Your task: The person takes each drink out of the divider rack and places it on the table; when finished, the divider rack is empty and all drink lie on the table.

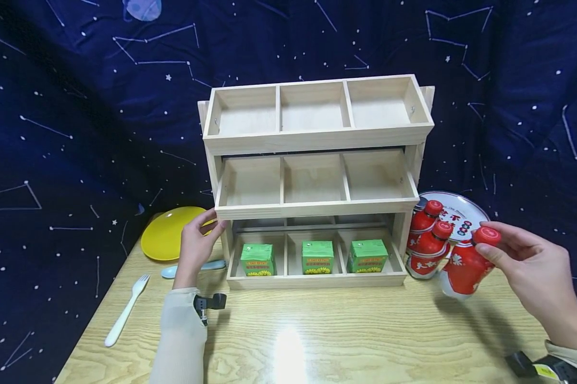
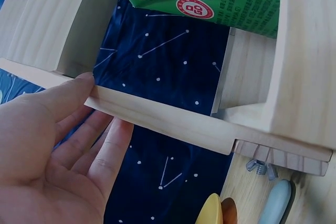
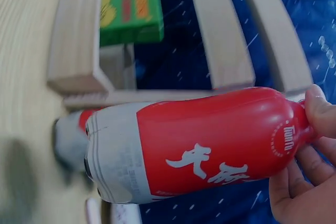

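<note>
A three-tier wooden shelf [image 1: 317, 209] stands on the table, each tier split into three compartments. My left hand [image 1: 197, 242] holds its left upright [image 2: 163, 124], thumb on one side and fingers on the other. By its neck, just below the red cap, my right hand [image 1: 538, 266] grips a red-and-white bottle [image 1: 466, 269]. That bottle leans, its base seemingly raised off the table, to the right of the shelf. Beside it stand more red-capped bottles [image 1: 427, 249], partly hiding each other. Green drink cartons [image 1: 258, 260] sit one to each bottom compartment.
Behind the bottles is a white plate [image 1: 461, 205] with red and black print. To the left lie a yellow plate [image 1: 168, 234], a white fork [image 1: 125, 314] and a light blue utensil [image 1: 169, 272] partly behind my left wrist. A dark starry cloth [image 1: 101, 133] hangs behind.
</note>
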Demonstrator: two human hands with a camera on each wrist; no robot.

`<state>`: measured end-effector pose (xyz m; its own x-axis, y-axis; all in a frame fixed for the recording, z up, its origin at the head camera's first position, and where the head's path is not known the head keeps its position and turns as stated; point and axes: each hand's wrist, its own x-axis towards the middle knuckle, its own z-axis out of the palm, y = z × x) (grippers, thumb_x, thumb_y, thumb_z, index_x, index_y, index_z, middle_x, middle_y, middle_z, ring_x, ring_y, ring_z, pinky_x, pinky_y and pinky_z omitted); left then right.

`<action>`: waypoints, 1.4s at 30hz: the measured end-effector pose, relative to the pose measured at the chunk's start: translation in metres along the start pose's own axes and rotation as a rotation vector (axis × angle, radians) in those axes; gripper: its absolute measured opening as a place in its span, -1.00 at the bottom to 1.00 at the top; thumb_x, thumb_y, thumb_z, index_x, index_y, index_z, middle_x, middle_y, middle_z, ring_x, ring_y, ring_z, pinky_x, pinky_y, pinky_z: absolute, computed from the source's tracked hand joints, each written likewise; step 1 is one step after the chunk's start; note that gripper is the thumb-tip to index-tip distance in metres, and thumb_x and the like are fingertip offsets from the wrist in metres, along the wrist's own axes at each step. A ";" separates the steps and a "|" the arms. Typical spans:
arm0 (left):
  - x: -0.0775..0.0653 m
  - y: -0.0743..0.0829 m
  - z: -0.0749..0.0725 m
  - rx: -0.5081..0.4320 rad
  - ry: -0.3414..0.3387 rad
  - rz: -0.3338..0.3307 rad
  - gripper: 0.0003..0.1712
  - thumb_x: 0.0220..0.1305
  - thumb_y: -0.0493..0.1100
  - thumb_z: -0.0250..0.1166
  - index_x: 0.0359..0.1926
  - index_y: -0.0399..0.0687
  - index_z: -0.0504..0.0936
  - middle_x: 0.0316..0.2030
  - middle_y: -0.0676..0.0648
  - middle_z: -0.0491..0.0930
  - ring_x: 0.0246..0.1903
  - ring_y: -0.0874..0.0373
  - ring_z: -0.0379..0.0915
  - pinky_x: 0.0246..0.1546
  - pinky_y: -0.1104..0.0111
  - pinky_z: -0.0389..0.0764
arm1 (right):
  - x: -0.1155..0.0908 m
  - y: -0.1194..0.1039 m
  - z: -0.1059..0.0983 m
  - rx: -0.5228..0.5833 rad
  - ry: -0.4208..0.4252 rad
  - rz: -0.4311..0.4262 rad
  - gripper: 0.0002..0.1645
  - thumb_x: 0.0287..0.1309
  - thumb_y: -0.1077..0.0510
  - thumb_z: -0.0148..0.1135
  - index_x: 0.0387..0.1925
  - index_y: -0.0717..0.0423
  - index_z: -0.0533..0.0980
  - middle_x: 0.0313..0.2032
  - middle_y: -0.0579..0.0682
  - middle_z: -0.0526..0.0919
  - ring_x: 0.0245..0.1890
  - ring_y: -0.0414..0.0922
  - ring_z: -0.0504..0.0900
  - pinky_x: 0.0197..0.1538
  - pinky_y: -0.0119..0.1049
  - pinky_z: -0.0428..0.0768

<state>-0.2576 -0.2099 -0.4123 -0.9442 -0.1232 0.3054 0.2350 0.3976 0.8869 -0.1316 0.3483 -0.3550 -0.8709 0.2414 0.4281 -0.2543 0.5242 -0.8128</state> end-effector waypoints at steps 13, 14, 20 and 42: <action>0.000 0.000 0.003 -0.037 0.011 0.015 -0.45 0.26 -0.08 0.40 0.25 -0.09 0.56 0.15 -0.14 0.56 0.06 -0.10 0.56 0.08 0.13 0.60 | 0.017 0.058 -0.001 -0.043 0.038 0.065 -0.48 0.20 0.31 0.34 0.21 0.20 0.52 -0.22 -0.52 0.59 -0.28 -0.57 0.57 -0.27 -0.73 0.53; 0.001 -0.001 0.003 -0.046 0.011 0.019 -0.46 0.26 -0.10 0.40 0.24 -0.10 0.56 0.15 -0.15 0.56 0.06 -0.10 0.56 0.09 0.13 0.60 | 0.018 0.060 -0.001 -0.049 0.040 0.072 -0.48 0.20 0.30 0.34 0.21 0.19 0.52 -0.22 -0.53 0.58 -0.28 -0.57 0.57 -0.27 -0.73 0.53; 0.001 -0.003 0.006 -0.074 0.010 0.026 -0.48 0.28 -0.16 0.39 0.24 -0.15 0.56 0.14 -0.19 0.57 0.05 -0.12 0.56 0.10 0.12 0.58 | 0.021 0.071 -0.001 -0.058 0.022 0.095 -0.46 0.22 0.25 0.34 0.25 0.14 0.50 -0.22 -0.57 0.55 -0.26 -0.60 0.54 -0.26 -0.75 0.52; 0.000 0.001 0.000 -0.034 0.011 0.005 -0.46 0.28 -0.10 0.39 0.25 -0.09 0.55 0.16 -0.13 0.56 0.08 -0.09 0.55 0.10 0.13 0.59 | 0.026 0.037 -0.006 -0.055 0.065 -0.042 -0.33 0.08 0.35 0.44 0.26 0.02 0.51 0.03 -0.31 0.59 -0.04 -0.44 0.53 0.00 -0.78 0.41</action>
<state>-0.2574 -0.2093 -0.4115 -0.9403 -0.1315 0.3139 0.2479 0.3674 0.8964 -0.1609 0.3793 -0.3716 -0.8304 0.2701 0.4873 -0.2647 0.5784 -0.7716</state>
